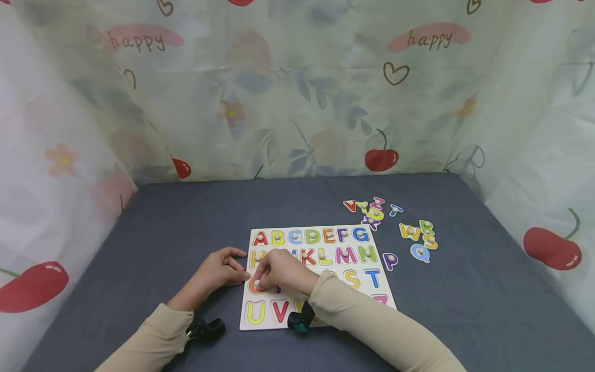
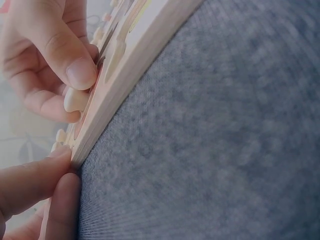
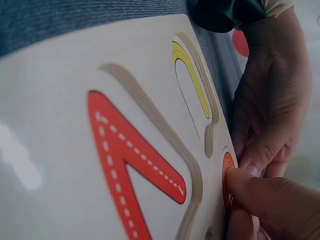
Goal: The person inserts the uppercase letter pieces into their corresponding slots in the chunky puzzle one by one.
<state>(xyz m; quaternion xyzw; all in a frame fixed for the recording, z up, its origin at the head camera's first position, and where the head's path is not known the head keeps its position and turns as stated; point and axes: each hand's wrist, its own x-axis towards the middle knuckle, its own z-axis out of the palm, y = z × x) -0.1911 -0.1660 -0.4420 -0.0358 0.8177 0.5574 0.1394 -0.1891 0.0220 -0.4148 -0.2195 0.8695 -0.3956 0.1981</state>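
A wooden alphabet puzzle board (image 1: 245, 305) lies flat on the dark cloth. My right hand (image 1: 284, 268) reaches over it and pinches the knobbed orange letter O piece (image 1: 252, 287), at the left end of the third row. The piece's pale knob (image 2: 75, 100) shows between thumb and finger in the left wrist view. My left hand (image 1: 216, 269) touches the board's left edge with thumb and finger. Letters A to G fill the top row. Knobbed pieces also sit in the second row, partly hidden by my right hand.
Right of the board lies a purple P piece (image 1: 390, 261), with a blue Q piece (image 1: 420, 252) and a W piece (image 1: 409, 231) farther off. Several more letters cluster behind the board's far right corner, including a T piece (image 1: 395, 210). Printed curtains (image 1: 279, 103) enclose the table.
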